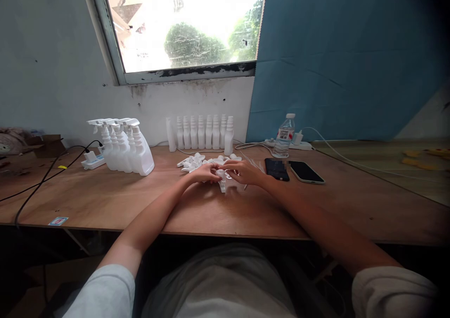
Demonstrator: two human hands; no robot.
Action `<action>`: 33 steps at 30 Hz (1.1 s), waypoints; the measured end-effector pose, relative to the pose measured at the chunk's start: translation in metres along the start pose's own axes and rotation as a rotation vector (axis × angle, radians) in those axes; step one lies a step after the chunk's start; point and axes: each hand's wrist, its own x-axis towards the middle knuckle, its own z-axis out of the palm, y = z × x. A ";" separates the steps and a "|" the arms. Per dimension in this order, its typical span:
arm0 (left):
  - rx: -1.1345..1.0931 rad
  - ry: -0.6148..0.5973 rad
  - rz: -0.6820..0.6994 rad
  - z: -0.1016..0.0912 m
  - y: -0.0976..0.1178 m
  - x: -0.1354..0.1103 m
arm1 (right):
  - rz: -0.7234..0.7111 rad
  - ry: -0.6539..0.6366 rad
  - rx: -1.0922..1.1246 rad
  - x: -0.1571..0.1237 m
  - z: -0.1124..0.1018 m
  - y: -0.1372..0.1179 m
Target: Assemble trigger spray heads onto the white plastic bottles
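My left hand (205,173) and my right hand (243,171) meet over the middle of the wooden table (105,200). Both have their fingers closed round a small white spray-trigger head (222,177) held between them, just above the tabletop. Right behind the hands lies a loose pile of white trigger heads (197,161). A row of several capless white bottles (200,132) stands against the wall behind that pile. To the left stands a group of several white bottles with triggers fitted (126,147).
Two dark phones (277,169) (306,172) lie right of my hands, with a clear water bottle (284,136) and a white power strip (298,144) behind them. A second power strip (92,160) and black cables (42,179) sit at the left. A cardboard box (47,144) is far left.
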 end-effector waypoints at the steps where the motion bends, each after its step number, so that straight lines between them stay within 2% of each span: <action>1: 0.001 0.002 0.014 -0.001 -0.002 0.001 | 0.009 0.010 0.013 0.000 -0.001 0.000; 7: -0.047 0.037 0.180 -0.003 -0.009 0.004 | -0.003 -0.011 0.032 0.000 -0.003 -0.001; 11: 0.034 0.024 0.239 -0.003 -0.009 0.002 | -0.004 -0.040 0.047 0.001 -0.003 -0.003; 18: 0.264 0.087 0.232 -0.006 -0.006 -0.001 | 0.019 -0.051 0.147 0.001 0.001 0.001; 24: 0.368 0.144 0.273 -0.008 -0.003 -0.001 | 0.035 -0.038 0.204 0.004 0.008 0.006; 33: 0.386 0.117 0.275 -0.011 -0.008 0.003 | 0.039 -0.003 0.202 0.003 0.013 0.008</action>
